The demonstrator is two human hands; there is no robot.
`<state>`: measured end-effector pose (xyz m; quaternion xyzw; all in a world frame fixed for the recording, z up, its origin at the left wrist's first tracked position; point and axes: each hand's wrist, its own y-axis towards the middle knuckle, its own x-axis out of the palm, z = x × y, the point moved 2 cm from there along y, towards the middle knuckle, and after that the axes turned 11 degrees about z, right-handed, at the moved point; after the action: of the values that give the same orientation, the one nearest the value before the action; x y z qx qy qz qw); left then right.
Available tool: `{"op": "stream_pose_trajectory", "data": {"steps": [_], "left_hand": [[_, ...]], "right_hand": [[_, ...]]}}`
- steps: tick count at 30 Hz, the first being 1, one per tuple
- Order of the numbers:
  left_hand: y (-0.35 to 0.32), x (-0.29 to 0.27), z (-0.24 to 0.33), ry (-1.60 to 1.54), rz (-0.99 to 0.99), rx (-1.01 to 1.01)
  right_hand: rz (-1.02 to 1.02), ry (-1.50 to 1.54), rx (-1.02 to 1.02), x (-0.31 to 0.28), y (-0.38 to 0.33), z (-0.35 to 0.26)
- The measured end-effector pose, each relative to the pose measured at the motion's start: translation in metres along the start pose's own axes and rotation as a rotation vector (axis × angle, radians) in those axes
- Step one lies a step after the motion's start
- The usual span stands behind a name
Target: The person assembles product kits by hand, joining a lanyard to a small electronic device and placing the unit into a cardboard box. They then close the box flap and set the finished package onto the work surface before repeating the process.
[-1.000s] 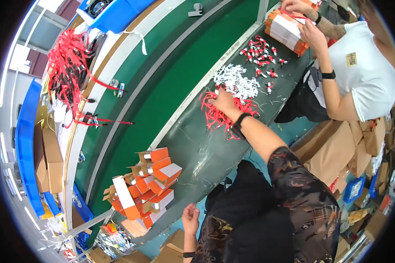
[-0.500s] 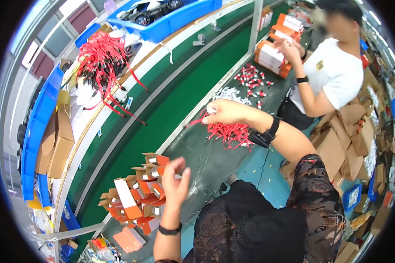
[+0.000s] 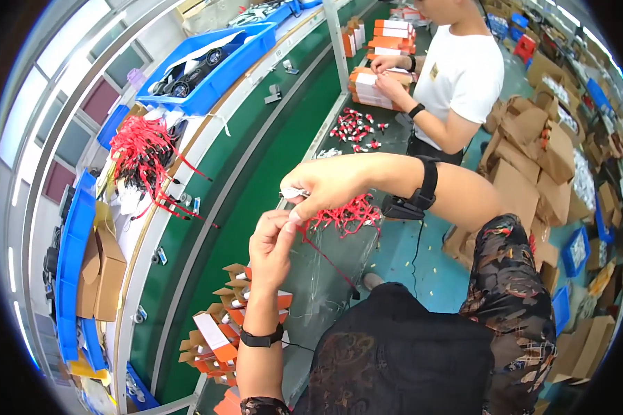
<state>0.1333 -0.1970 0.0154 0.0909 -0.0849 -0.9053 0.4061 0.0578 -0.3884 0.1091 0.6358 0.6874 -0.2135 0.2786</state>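
The right hand [image 3: 325,185] hides what it pinches; the co-worker's [image 3: 457,76] head is cut off.

A long green conveyor belt [image 3: 256,166] runs beside a dark workbench [image 3: 339,256]; on the bench lie open orange-and-white cartons [image 3: 221,325], red cords [image 3: 346,214] and small red-and-white parts [image 3: 356,128]

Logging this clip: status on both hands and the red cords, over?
Left hand and right hand both pinching one red cord. Clear bag hanging beneath. Red cord pile behind; nothing blocking.
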Motion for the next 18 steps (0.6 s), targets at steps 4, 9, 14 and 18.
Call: {"op": "stream_pose_trajectory", "data": {"steps": [4,9,14,18], "left_hand": [[-0.012,-0.012,0.001,-0.687,0.077,-0.126],[-0.035,-0.054,-0.018,-1.371,0.082,-0.527],[-0.037,-0.049,-0.047,-0.644,0.334,-0.476],[-0.038,-0.046,-0.091,-0.179,0.307,-0.203]], "right_hand": [[-0.084,0.253,0.010,0.015,-0.009,0.005],[-0.034,0.416,0.179,0.010,-0.012,0.010],[-0.006,0.248,0.083,-0.008,-0.005,-0.021],[-0.026,0.201,0.019,-0.016,0.010,-0.049]]}}
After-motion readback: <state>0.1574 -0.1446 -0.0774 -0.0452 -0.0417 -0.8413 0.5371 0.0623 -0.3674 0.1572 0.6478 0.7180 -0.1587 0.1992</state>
